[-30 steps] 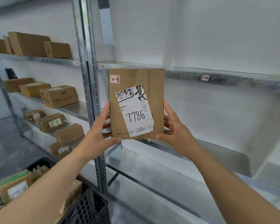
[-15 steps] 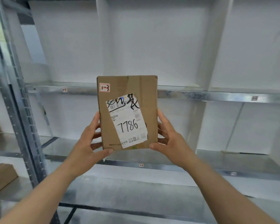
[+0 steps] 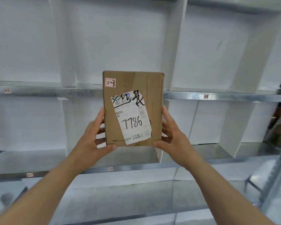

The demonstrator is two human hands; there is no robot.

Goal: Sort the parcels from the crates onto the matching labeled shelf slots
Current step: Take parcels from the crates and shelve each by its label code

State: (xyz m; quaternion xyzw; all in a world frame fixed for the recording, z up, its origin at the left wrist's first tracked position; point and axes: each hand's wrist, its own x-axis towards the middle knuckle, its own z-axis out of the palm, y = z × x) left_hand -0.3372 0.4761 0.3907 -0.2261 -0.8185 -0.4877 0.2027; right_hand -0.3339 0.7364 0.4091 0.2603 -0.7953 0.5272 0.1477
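Note:
A flat brown cardboard parcel (image 3: 152, 98) stands upright in front of me, held up at chest height before the metal shelving. It carries a small red-framed sticker reading 1-3 at its top left and a white shipping label with 7786 handwritten on it. My left hand (image 3: 94, 140) grips its lower left edge, thumb under the bottom corner. My right hand (image 3: 173, 137) grips the lower right edge the same way. Behind it runs the upper shelf rail (image 3: 55, 92) with small slot labels (image 3: 205, 96).
White dividers (image 3: 170, 62) split the shelves into open slots. A lower shelf rail (image 3: 136, 168) carries the labels 2-2 (image 3: 111, 169) and 2-1 (image 3: 30, 175). A metal upright (image 3: 276, 184) and dark clutter stand at the far right.
My view has swung right, away from the crate and the stocked shelves on the left. The parcel stays upright in both hands and now faces the divided slots.

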